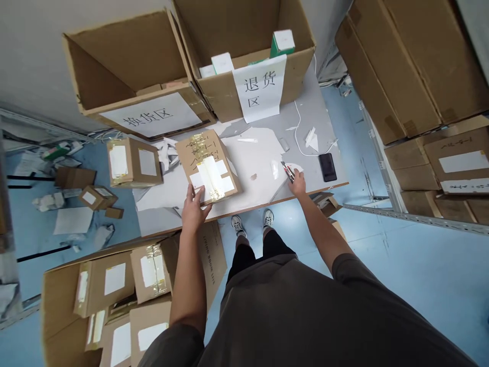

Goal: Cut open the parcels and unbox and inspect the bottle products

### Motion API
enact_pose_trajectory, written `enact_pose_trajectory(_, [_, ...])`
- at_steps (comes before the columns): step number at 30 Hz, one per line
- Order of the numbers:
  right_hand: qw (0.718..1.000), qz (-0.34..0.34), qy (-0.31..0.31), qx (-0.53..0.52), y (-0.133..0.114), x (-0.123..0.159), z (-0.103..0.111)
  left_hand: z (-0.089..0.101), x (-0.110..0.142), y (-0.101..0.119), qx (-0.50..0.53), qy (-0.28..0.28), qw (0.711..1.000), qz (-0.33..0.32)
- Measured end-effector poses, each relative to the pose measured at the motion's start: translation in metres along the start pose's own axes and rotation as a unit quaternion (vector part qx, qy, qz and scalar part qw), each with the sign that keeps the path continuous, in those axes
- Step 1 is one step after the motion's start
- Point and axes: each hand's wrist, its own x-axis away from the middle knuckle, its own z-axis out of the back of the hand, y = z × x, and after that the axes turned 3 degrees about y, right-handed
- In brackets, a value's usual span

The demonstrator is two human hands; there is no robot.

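A taped cardboard box (209,165) with white labels and handwriting on top sits on the worktable (263,188). My left hand (194,209) rests against the box's near left corner, thumb and fingers spread. Over the table's right part, my right hand (297,183) is closed around a utility knife (289,172), which points up and to the left. Whether its blade is out I cannot tell. A black phone (327,167) lies right of that hand. Another labelled box (134,163) stands left of the first, with crumpled paper (168,154) between them.
Two large open cartons, a left one (130,56) and a right one (214,92), stand along the back with paper signs. A big carton of parcels (57,316) is at lower left. Stacked boxes (416,76) fill the right side. A white cable (297,127) crosses the table.
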Motion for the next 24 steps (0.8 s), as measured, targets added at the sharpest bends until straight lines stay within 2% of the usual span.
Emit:
enact_pose_trajectory(4, [0.997,-0.044,0.03,-0.051,-0.012,0.003,0.013,0.004,0.0,0.007,0.003,-0.015,1.0,0.014])
enact_pose_trajectory(10, [0.981,-0.014,0.105,-0.164,-0.053,0.014,0.059,0.007,0.002,0.012,0.015,-0.026,0.999,0.025])
enact_pose_trajectory(14, [0.965,0.007,0.13,-0.228,-0.101,0.03,0.098,0.012,0.005,0.016,0.009,-0.041,0.999,0.02])
enact_pose_trajectory(17, [0.946,0.031,0.129,-0.295,-0.144,0.045,0.116,0.019,0.007,0.019,-0.015,-0.059,0.998,0.016])
enact_pose_trajectory(21, [0.908,0.072,0.082,-0.405,-0.203,0.062,0.123,0.024,0.011,0.017,-0.026,-0.067,0.997,0.019])
enact_pose_trajectory(24, [0.902,0.104,0.065,-0.414,-0.245,0.073,0.121,0.024,0.014,0.012,-0.011,-0.071,0.997,0.01])
